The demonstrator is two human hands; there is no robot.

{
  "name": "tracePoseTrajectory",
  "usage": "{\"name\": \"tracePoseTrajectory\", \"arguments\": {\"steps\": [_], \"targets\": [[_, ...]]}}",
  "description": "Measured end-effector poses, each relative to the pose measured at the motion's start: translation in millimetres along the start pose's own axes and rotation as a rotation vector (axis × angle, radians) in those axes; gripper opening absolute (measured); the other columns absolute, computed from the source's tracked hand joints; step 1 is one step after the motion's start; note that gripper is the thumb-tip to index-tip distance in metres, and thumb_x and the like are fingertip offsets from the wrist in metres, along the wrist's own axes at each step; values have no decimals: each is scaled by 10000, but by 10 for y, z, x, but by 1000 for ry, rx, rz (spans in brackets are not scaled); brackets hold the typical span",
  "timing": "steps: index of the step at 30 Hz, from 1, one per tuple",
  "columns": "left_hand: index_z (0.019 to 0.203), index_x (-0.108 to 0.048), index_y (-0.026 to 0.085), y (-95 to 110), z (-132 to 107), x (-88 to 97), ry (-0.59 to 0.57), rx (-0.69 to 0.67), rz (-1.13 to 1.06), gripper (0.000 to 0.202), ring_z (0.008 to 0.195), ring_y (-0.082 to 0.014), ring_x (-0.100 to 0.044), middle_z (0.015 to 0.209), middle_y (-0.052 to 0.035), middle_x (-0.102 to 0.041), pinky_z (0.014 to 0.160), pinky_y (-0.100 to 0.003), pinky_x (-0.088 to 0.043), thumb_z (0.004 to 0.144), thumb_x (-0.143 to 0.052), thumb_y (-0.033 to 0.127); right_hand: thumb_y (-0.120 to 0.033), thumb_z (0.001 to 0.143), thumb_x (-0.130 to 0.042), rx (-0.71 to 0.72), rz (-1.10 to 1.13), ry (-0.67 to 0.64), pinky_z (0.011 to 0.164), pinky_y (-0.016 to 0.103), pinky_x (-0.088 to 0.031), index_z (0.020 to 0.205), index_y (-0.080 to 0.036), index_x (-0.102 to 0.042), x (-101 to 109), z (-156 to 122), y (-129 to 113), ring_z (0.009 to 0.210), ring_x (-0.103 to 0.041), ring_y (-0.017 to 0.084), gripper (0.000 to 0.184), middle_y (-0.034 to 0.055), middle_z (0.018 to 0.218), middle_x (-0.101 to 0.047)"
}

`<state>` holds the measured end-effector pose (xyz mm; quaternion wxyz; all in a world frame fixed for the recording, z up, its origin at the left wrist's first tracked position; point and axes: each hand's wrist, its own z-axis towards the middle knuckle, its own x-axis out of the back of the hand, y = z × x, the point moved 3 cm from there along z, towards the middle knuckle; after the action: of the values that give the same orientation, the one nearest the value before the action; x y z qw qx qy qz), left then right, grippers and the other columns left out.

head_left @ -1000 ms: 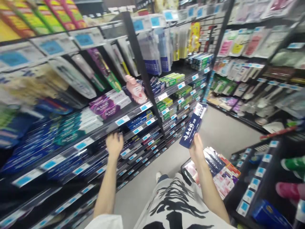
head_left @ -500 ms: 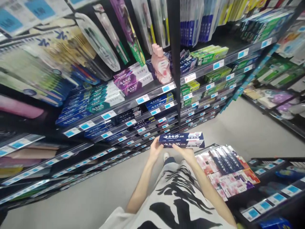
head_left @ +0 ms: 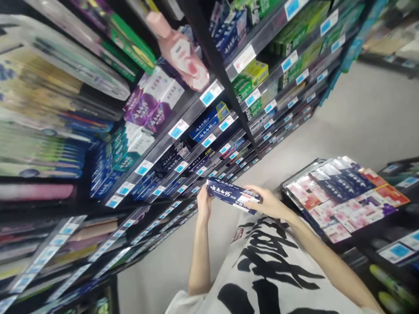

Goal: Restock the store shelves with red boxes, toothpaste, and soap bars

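Note:
A dark blue and white toothpaste box (head_left: 225, 193) is held between my two hands, in front of my body and above the floor. My left hand (head_left: 204, 201) grips its left end. My right hand (head_left: 266, 201) is closed on the right end, with fingers over the printed face. The box slants down to the right. Whether it is one box or two stacked is hard to tell here. To the left, shelves carry purple and white toothpaste boxes (head_left: 153, 100), teal boxes (head_left: 131, 146) and a pink bottle (head_left: 183, 56).
At the right, a display (head_left: 340, 205) holds several dark blue toothpaste boxes (head_left: 340, 181) beside pink and orange soap boxes (head_left: 356, 213). Hanging toothbrush packs (head_left: 75, 61) fill the upper left. Price-tagged shelf edges (head_left: 178, 128) run along the left, and grey floor (head_left: 369, 104) shows between the shelves.
My view has turned and tilted. The toothpaste box has rotated so its right end dips, and my right hand has shifted toward that end. Both hands still hold it.

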<state>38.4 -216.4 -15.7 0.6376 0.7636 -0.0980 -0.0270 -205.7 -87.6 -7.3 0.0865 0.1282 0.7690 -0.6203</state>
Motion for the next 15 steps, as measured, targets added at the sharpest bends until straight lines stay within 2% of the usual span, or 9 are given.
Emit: {"name": "tracePoseTrajectory", "arguments": {"steps": [2,4,6,9,12,15], "targets": [[1350,-676,231,105,61,97,-66,-10,91,697,1259,-331,-651,1357,-152,-692,1029,-474,-552,945,-436,746,-369,745,-857,-70,216,-17,541,258,-618,1243,-207,-732,-58,26,130,788,-743,200,538,64,1072,-785],[1443,-596,198,297,181,203,-88,-75,245,733,1301,-326,-625,1440,-172,-634,1076,-493,-525,983,-364,719,-371,735,-869,-118,394,-8,476,264,-608,1258,-184,-728,-97,58,229,695,-736,193,573,70,1008,-791],[1477,-555,175,553,382,295,-49,-226,533,689,1389,-298,-553,1507,-167,-576,1174,-473,-444,1018,-368,654,-360,725,-879,-127,480,37,459,277,-615,1267,-175,-731,-93,86,275,639,-717,178,592,68,993,-795],[1505,-514,97,910,831,374,48,-437,1007,670,1531,-273,-362,1624,-192,-426,1296,-419,-247,1054,-361,568,-355,724,-879,-98,482,126,479,296,-636,1281,-193,-735,-30,131,243,671,-708,173,598,68,1111,-789],[1550,-396,-26,1112,1377,442,115,-417,1236,700,1574,-304,-248,1669,-259,-297,1317,-429,-151,1078,-341,488,-342,734,-870,-25,382,215,565,306,-662,1302,-227,-730,38,236,106,813,-735,207,596,60,1226,-765],[1528,-384,-67,1173,1858,552,142,-297,1262,701,1550,-341,-295,1635,-295,-342,1301,-499,-170,1085,-337,474,-293,726,-877,54,250,285,706,318,-680,1319,-240,-719,64,457,-110,977,-734,240,616,47,1245,-757]]}}
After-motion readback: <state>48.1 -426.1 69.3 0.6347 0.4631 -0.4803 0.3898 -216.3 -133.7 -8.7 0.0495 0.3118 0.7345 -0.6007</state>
